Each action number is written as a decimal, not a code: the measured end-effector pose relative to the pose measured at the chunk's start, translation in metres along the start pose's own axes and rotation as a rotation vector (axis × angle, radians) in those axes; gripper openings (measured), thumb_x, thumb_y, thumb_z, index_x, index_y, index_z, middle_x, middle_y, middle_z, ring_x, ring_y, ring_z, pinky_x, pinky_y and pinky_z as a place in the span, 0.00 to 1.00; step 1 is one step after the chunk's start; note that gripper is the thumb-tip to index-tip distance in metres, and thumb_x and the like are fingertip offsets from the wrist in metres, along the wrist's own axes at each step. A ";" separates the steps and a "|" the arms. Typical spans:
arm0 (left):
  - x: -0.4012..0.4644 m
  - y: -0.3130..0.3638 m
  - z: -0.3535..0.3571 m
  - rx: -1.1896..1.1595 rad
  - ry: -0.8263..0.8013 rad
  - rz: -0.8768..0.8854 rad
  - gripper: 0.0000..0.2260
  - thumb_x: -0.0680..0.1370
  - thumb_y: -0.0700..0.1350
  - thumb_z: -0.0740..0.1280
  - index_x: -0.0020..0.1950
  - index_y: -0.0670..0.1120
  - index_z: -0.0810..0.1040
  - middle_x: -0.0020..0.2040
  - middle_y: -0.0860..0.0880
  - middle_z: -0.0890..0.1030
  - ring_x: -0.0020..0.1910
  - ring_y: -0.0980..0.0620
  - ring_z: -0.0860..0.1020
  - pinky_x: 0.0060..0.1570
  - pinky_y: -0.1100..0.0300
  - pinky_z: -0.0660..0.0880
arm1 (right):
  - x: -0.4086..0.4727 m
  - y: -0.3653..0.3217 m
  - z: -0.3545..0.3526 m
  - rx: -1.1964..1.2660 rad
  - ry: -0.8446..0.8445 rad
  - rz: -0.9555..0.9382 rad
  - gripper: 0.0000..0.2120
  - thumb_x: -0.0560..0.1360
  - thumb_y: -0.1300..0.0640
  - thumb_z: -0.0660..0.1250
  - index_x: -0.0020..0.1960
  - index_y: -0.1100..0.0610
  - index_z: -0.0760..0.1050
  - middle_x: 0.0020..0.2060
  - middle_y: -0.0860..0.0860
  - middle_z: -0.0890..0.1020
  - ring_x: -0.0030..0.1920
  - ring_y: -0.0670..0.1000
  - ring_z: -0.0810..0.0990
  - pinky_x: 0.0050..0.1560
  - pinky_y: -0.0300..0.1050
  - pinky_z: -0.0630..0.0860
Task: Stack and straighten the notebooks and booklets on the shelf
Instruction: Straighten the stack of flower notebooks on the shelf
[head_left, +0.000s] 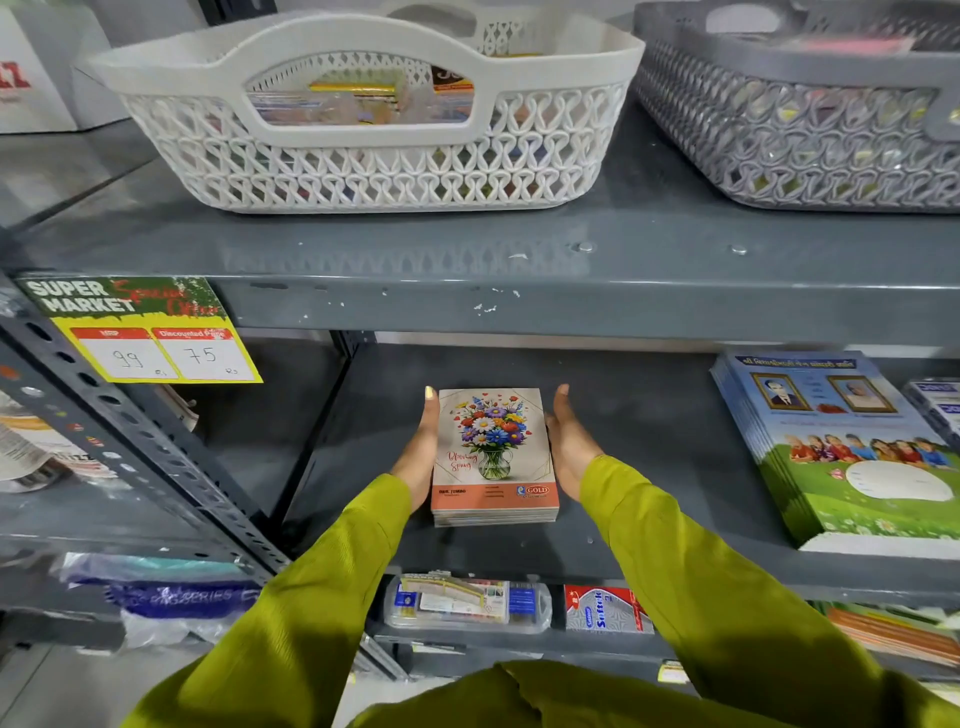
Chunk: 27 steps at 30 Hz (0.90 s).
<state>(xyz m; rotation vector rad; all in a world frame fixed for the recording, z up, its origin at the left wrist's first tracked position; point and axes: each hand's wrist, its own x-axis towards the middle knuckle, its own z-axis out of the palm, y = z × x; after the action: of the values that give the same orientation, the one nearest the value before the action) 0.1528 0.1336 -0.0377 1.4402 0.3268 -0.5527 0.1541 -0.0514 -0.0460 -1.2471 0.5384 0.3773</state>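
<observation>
A small stack of notebooks (492, 457) with a flower-vase cover lies flat on the dark grey middle shelf (639, 457). My left hand (422, 457) lies flat against the stack's left side, fingers straight. My right hand (569, 447) stands just off the stack's right side, palm facing it, fingers straight; whether it touches is unclear. Both arms wear yellow-green sleeves. A taller stack of blue and green booklets (841, 452) sits on the same shelf at the right, fanned slightly to the left.
On the shelf above stand a white lattice basket (363, 156) and a grey lattice basket (800, 145). A price tag (150, 332) hangs at the upper shelf's left edge. A perforated upright (156, 467) runs at left. Packaged stationery (467, 603) lies on the shelf below.
</observation>
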 end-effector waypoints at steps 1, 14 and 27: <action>0.002 0.000 -0.002 -0.006 0.000 -0.005 0.44 0.63 0.80 0.53 0.66 0.53 0.79 0.57 0.40 0.85 0.54 0.37 0.84 0.60 0.37 0.77 | 0.004 0.002 -0.002 -0.001 0.004 -0.006 0.50 0.51 0.18 0.56 0.59 0.52 0.79 0.51 0.59 0.85 0.50 0.65 0.84 0.56 0.67 0.76; 0.003 -0.031 -0.001 -0.120 0.019 0.031 0.33 0.74 0.74 0.50 0.56 0.53 0.84 0.55 0.41 0.86 0.54 0.39 0.84 0.61 0.40 0.77 | -0.014 0.037 -0.023 0.270 -0.193 -0.045 0.38 0.71 0.27 0.47 0.70 0.50 0.68 0.60 0.56 0.81 0.56 0.60 0.82 0.49 0.54 0.82; 0.018 -0.029 0.076 -0.039 -0.114 0.047 0.47 0.61 0.80 0.59 0.72 0.52 0.72 0.61 0.41 0.83 0.56 0.39 0.84 0.50 0.45 0.83 | -0.021 0.017 -0.101 0.317 -0.100 -0.067 0.48 0.62 0.21 0.55 0.72 0.52 0.65 0.65 0.57 0.77 0.61 0.64 0.78 0.64 0.65 0.71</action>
<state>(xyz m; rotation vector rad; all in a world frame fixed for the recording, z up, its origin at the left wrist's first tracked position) 0.1428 0.0544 -0.0627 1.3695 0.2120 -0.5841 0.1097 -0.1426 -0.0694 -0.9334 0.4500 0.2830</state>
